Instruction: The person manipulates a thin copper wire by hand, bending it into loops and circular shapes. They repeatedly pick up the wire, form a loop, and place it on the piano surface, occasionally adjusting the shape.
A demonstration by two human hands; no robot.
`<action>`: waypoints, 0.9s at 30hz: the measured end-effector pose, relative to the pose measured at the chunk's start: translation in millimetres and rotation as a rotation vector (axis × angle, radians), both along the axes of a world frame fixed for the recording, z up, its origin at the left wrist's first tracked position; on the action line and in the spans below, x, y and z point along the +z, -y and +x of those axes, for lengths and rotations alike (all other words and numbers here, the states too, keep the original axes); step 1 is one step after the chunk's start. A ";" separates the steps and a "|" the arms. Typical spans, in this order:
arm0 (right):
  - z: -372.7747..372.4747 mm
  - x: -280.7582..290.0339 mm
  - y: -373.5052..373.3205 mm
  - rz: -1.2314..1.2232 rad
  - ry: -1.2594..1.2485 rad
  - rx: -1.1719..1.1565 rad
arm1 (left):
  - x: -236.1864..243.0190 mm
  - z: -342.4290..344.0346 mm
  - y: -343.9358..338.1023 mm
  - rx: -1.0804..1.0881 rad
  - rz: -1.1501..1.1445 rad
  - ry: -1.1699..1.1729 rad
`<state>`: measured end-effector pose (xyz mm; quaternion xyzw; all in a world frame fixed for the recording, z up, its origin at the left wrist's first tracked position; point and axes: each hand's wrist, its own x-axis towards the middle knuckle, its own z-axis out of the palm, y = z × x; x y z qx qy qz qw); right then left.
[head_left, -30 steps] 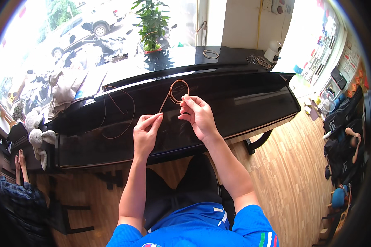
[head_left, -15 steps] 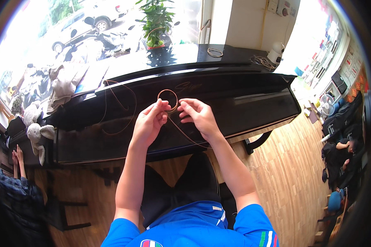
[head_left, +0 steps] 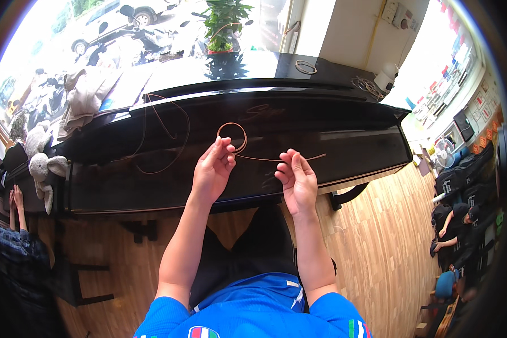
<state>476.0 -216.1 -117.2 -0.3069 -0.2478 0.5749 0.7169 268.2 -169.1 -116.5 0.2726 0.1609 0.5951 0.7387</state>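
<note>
A thin copper-brown wire (head_left: 245, 132), wound into a small ring at one end, hangs over the front of a glossy black piano (head_left: 253, 186). My left hand (head_left: 215, 169) pinches the ring at its lower left side, between thumb and fingers. From the ring a straight tail runs to the right. My right hand (head_left: 298, 183) is closed on that tail, and its tip sticks out past the fingertips. The two hands are apart, with a stretch of wire between them.
On the piano top lie a wire coil (head_left: 306, 67), tangled wire (head_left: 367, 87) and a potted plant (head_left: 220, 48). A longer wire loop (head_left: 188, 132) drapes down the front left. Plush toys (head_left: 39, 163) and another person's hands (head_left: 17, 200) are at the left.
My right hand has moved right and nearer, away from the ring. It now grips the wire's tail, which stretches sideways instead of hanging down. My left hand still holds the ring.
</note>
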 end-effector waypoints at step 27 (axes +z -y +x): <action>-16.2 19.0 -24.6 0.129 0.593 0.464 | 2.5 3.0 -4.2 0.051 0.140 -0.562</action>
